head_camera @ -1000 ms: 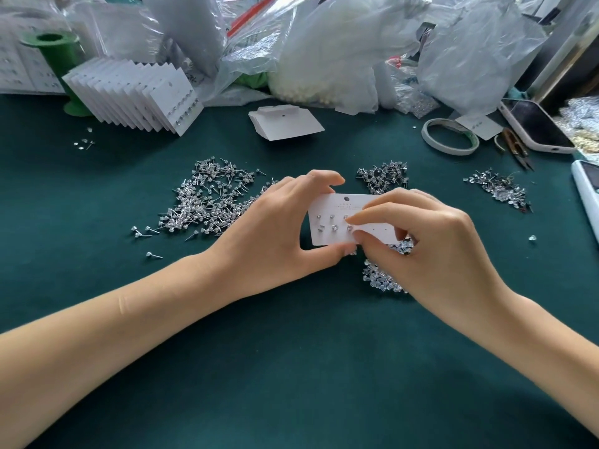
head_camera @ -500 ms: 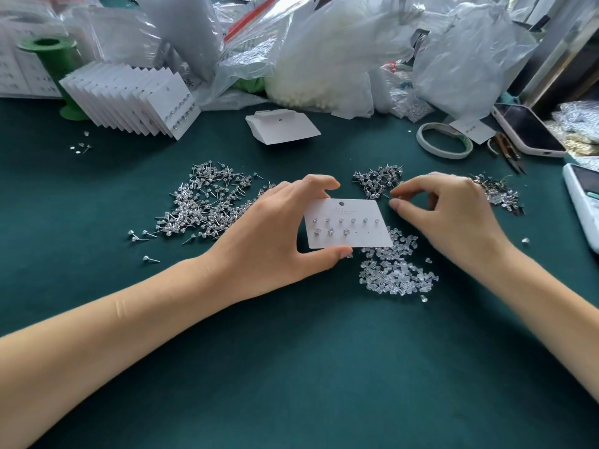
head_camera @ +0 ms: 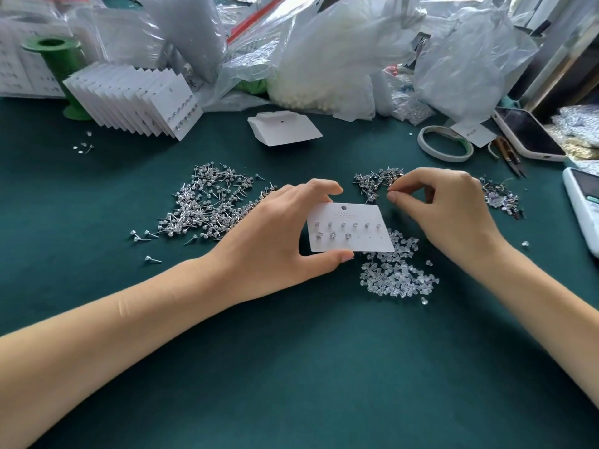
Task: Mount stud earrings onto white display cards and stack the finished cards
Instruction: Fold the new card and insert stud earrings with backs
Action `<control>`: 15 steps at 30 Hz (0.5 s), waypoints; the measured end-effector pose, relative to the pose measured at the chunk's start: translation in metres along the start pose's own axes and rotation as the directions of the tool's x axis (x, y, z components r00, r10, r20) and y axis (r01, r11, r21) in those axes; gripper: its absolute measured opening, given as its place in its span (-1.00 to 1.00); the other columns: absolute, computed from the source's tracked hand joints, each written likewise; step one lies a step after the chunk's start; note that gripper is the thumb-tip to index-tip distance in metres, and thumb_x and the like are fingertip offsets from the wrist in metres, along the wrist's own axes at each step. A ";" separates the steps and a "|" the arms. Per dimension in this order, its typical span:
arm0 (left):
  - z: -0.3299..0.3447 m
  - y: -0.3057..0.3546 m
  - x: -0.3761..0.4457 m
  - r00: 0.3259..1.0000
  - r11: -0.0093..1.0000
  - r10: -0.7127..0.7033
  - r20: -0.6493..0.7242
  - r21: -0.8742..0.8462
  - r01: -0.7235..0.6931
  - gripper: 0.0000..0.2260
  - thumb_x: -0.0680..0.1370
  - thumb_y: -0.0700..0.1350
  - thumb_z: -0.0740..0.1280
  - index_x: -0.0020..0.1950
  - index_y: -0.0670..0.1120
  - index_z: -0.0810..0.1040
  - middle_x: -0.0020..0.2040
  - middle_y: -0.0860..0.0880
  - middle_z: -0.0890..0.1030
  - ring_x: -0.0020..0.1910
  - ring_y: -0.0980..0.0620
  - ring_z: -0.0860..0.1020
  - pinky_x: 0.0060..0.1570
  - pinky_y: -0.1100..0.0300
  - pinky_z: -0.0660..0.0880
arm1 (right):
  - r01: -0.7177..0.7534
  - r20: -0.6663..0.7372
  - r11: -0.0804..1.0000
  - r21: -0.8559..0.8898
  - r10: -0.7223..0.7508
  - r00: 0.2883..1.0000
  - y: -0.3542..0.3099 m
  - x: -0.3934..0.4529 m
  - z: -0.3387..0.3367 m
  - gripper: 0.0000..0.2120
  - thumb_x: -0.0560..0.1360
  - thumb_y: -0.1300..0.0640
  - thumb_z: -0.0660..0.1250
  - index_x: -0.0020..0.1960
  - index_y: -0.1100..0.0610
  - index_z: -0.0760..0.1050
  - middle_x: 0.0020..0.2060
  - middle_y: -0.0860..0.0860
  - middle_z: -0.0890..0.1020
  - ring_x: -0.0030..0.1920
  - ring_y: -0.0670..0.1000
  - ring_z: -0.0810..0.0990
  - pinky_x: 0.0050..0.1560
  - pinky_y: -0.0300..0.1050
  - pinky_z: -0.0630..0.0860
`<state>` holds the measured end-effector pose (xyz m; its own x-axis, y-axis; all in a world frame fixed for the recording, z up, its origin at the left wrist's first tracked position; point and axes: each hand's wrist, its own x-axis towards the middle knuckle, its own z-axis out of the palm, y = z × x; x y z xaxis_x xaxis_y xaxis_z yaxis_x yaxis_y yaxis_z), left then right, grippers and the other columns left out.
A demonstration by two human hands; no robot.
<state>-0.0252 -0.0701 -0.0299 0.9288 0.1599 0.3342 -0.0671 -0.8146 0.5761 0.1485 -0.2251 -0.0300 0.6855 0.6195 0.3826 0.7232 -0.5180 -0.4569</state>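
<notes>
Green tabletop (head_camera: pixel 291 367): left hand (head_camera: pixel 278 241) still pinching card (head_camera: pixel 350 226) by its edges w/ 9 studs in. Right hand (head_camera: pixel 444 215) has left card, now pinching at small stud pile (head_camera: pixel 372 183) behind it.

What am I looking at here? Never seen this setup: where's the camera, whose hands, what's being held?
No machine: a person works bare-handed, filmed by a camera on their head looking down at a green table. The left hand holds a white display card with nine studs in and three holes empty. The right hand reaches into a small stud pile, fingers pinching there; whether it has one is unclear. A bigger stud pile lies left, clear backings right, finished cards at the back.
</notes>
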 end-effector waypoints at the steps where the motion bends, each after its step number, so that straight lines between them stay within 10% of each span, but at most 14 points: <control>1: 0.000 0.000 0.000 1.000 1.000 -0.002 0.002 0.000 0.002 -0.42 0.38 0.09 0.45 0.32 -0.04 0.37 0.09 0.08 0.52 0.06 0.15 0.42 0.13 0.45 0.22 | -0.044 0.008 0.994 0.101 0.043 0.999 -0.001 -0.002 -0.005 -0.93 0.43 0.19 0.47 -0.16 0.03 0.65 -0.31 -0.17 0.63 -0.39 -0.27 0.46 -0.26 -0.40 0.34; 6: 0.001 0.000 0.000 1.000 1.000 -0.003 -0.004 0.004 0.003 -0.42 0.38 0.08 0.47 0.32 -0.03 0.37 0.11 0.04 0.54 0.05 0.09 0.46 0.13 0.31 0.31 | -0.245 0.235 0.738 0.629 0.120 0.965 -0.024 -0.020 -0.028 -0.91 0.33 0.22 0.51 -0.19 0.09 0.66 -0.28 -0.02 0.72 -0.25 -0.19 0.66 -0.21 -0.47 0.48; 15: 0.000 -0.002 0.000 1.000 1.000 0.004 -0.015 -0.027 -0.005 -0.42 0.37 0.08 0.48 0.32 -0.03 0.37 0.09 0.05 0.55 0.02 0.07 0.49 0.12 0.21 0.37 | -0.195 0.309 0.799 0.568 0.012 0.951 -0.040 -0.034 -0.014 -0.86 0.29 -0.02 0.50 -0.20 0.00 0.68 -0.35 0.35 0.38 -0.39 0.08 0.17 -0.44 -0.24 0.11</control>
<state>-0.0252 -0.0689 -0.0313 0.9228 0.1651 0.3480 -0.0812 -0.7997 0.5948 0.0973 -0.2337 -0.0140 0.6341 0.7654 0.1101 0.3964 -0.1995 -0.8961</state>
